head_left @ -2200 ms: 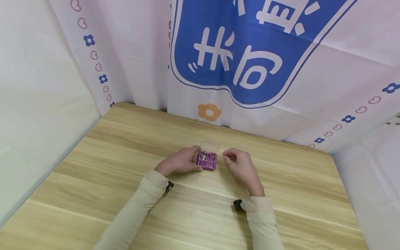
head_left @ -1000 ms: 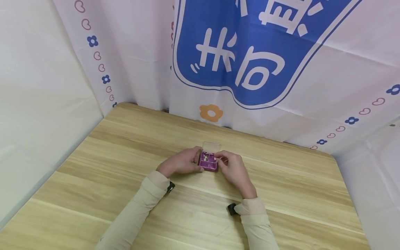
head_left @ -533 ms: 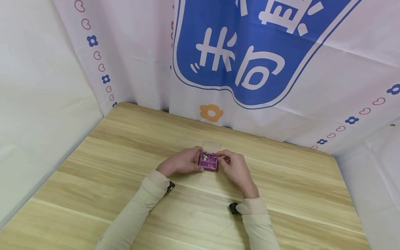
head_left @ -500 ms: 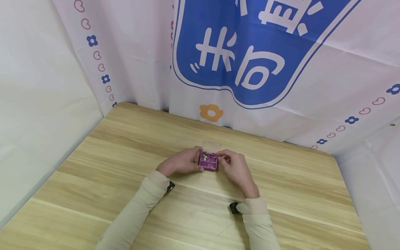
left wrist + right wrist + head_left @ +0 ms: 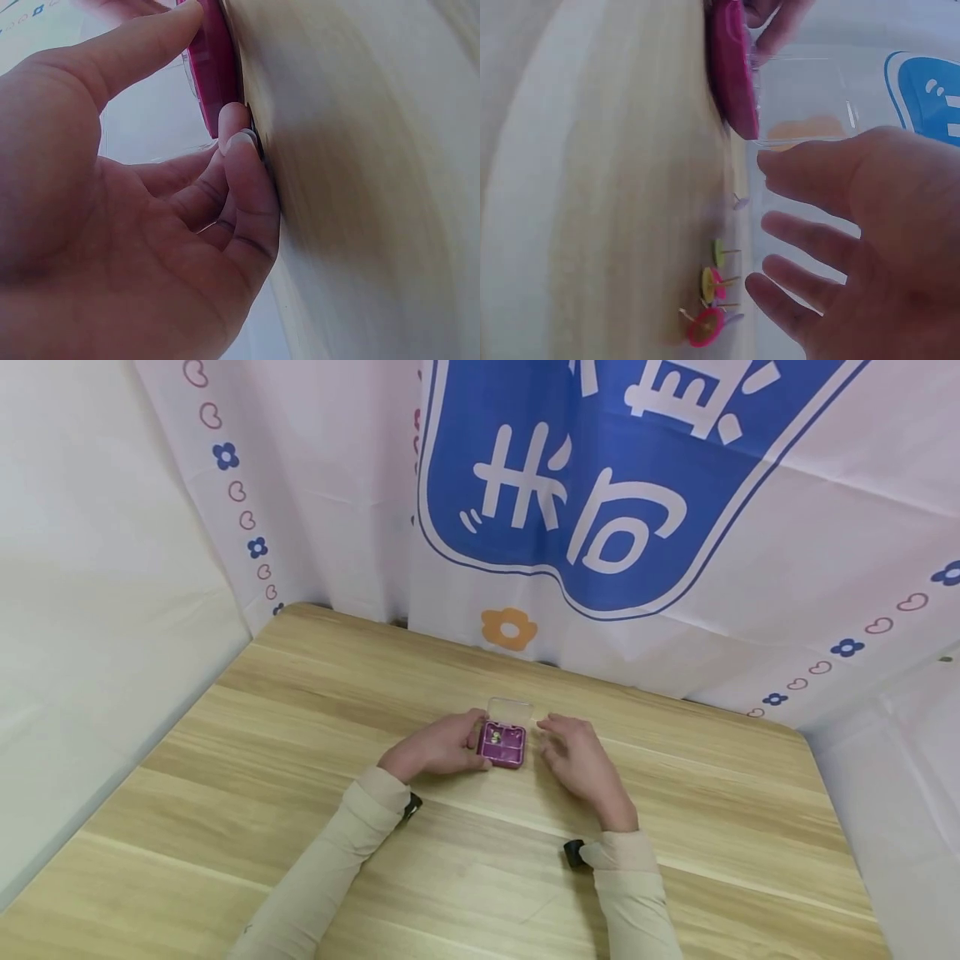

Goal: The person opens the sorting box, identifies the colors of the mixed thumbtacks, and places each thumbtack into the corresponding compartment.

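My left hand (image 5: 442, 745) grips the left side of a small purple compartment box (image 5: 501, 754), thumb at the near edge and fingers behind. Its clear lid (image 5: 511, 710) stands raised at the back. Small yellow-green pieces (image 5: 496, 737) lie in the back-left compartment; something pinkish, hard to make out, is in the back-right one. Just right of the box hovers my right hand (image 5: 583, 762), fingers apart with nothing between them. Below it in the right wrist view, several thumbtacks lie on the table, among them a pink one (image 5: 706, 327), a green one (image 5: 718, 253) and a pale one (image 5: 739, 202).
The wood-grain table (image 5: 420, 893) reaches back to a hanging printed cloth (image 5: 352, 527), with a white wall (image 5: 90, 610) at the left. A black wrist camera (image 5: 573, 853) sits under the right sleeve.
My right hand came from the right to the box's back-right compartment, then drew back right, its pinched fingers now spread. The left hand stays at the box.
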The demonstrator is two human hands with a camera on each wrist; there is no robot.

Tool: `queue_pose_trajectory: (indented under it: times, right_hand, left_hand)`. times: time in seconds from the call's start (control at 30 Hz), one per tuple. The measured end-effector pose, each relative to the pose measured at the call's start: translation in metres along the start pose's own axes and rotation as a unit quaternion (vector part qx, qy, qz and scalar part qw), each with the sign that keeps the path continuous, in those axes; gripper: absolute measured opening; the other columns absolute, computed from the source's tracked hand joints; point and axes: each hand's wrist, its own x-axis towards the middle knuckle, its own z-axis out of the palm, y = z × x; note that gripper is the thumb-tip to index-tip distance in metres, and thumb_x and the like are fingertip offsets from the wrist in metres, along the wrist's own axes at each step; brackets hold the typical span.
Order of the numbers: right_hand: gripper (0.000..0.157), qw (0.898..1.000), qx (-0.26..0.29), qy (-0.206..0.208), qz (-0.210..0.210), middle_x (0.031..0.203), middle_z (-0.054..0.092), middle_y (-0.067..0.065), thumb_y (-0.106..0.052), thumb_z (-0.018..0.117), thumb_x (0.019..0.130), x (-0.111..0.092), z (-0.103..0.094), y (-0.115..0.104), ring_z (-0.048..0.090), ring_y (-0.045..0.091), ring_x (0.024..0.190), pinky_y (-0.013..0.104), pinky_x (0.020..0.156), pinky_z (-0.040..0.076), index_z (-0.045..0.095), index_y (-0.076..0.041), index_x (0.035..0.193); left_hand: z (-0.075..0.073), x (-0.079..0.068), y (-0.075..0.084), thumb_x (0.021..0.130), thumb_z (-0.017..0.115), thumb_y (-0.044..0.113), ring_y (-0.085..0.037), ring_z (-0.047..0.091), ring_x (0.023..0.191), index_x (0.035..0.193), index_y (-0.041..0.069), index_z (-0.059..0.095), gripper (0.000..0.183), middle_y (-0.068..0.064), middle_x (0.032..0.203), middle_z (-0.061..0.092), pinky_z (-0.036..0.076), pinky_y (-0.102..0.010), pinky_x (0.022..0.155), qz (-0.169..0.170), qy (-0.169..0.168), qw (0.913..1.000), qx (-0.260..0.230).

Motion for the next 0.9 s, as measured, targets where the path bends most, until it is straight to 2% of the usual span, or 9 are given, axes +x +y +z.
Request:
queue_pose_trajectory:
  times: [0.07, 0.2, 0.43, 0.5, 0.63, 0.73, 0.9]
  right_hand:
    - [0.042, 1.0, -0.012, -0.009, -0.004, 0.151, 0.058, 0.025, -0.007, 0.069, 0.097, 0.0, 0.002, 0.002, 0.05, 0.047, 0.143, 0.062, 0.124, 0.034, 0.066, 0.0, 0.138]
    - [0.043, 1.0, -0.017, -0.01, 0.003, 0.147, 0.062, 0.023, -0.009, 0.071, 0.097, -0.001, 0.003, 0.003, 0.055, 0.045, 0.14, 0.06, 0.123, 0.037, 0.065, 0.001, 0.139]
    - [0.046, 0.998, -0.001, -0.007, 0.054, 0.145, 0.063, 0.024, -0.015, 0.071, 0.098, -0.007, -0.01, 0.01, 0.058, 0.045, 0.137, 0.059, 0.118, 0.044, 0.062, 0.002, 0.14]
    - [0.044, 0.997, 0.007, -0.01, 0.074, 0.139, 0.066, 0.024, -0.016, 0.071, 0.099, -0.01, -0.018, 0.015, 0.062, 0.043, 0.13, 0.058, 0.113, 0.048, 0.063, 0.001, 0.138]
    - [0.03, 0.995, 0.004, -0.019, 0.099, 0.116, 0.075, 0.019, -0.017, 0.069, 0.1, -0.016, -0.036, 0.025, 0.07, 0.033, 0.107, 0.052, 0.097, 0.056, 0.07, 0.0, 0.125]
    - [0.021, 0.993, -0.006, -0.032, 0.111, 0.102, 0.075, 0.013, -0.019, 0.069, 0.1, -0.021, -0.047, 0.031, 0.068, 0.026, 0.094, 0.046, 0.087, 0.056, 0.074, -0.003, 0.113]
    - [0.013, 0.991, 0.0, -0.062, 0.115, 0.093, 0.073, 0.008, -0.018, 0.071, 0.098, -0.024, -0.056, 0.036, 0.064, 0.02, 0.084, 0.034, 0.076, 0.051, 0.076, -0.007, 0.104]
  left_hand:
    - [0.0, 0.001, 0.001, 0.093, 0.08, 0.03, -0.027, 0.065, 0.117, 0.163, 0.004, 0.032, 0.088, -0.018, 0.13, 0.067, 0.052, -0.048, 0.111, 0.0, -0.001, 1.0, 0.0]
    - [0.001, 0.002, 0.003, 0.094, 0.08, 0.03, -0.028, 0.064, 0.119, 0.163, 0.004, 0.032, 0.088, -0.019, 0.132, 0.067, 0.051, -0.049, 0.112, 0.001, -0.001, 1.0, 0.002]
    - [0.001, 0.003, 0.004, 0.094, 0.079, 0.031, -0.028, 0.064, 0.12, 0.163, 0.004, 0.032, 0.088, -0.018, 0.131, 0.067, 0.051, -0.049, 0.112, 0.001, -0.003, 1.0, 0.001]
    - [0.001, 0.002, 0.004, 0.094, 0.08, 0.031, -0.029, 0.063, 0.124, 0.163, 0.005, 0.032, 0.087, -0.019, 0.135, 0.065, 0.05, -0.049, 0.114, 0.0, -0.003, 1.0, -0.002]
    - [0.001, 0.001, 0.004, 0.094, 0.08, 0.03, -0.027, 0.063, 0.118, 0.163, 0.005, 0.032, 0.088, -0.017, 0.13, 0.066, 0.051, -0.048, 0.111, -0.001, -0.005, 1.0, -0.007]
    - [0.001, 0.001, 0.002, 0.093, 0.08, 0.03, -0.022, 0.063, 0.107, 0.163, 0.005, 0.032, 0.088, -0.012, 0.12, 0.067, 0.054, -0.045, 0.106, -0.001, -0.006, 1.0, -0.007]
    - [0.001, 0.002, 0.0, 0.093, 0.08, 0.03, -0.018, 0.061, 0.098, 0.163, 0.005, 0.031, 0.089, -0.008, 0.111, 0.065, 0.055, -0.042, 0.099, -0.002, -0.005, 0.9999, -0.009]
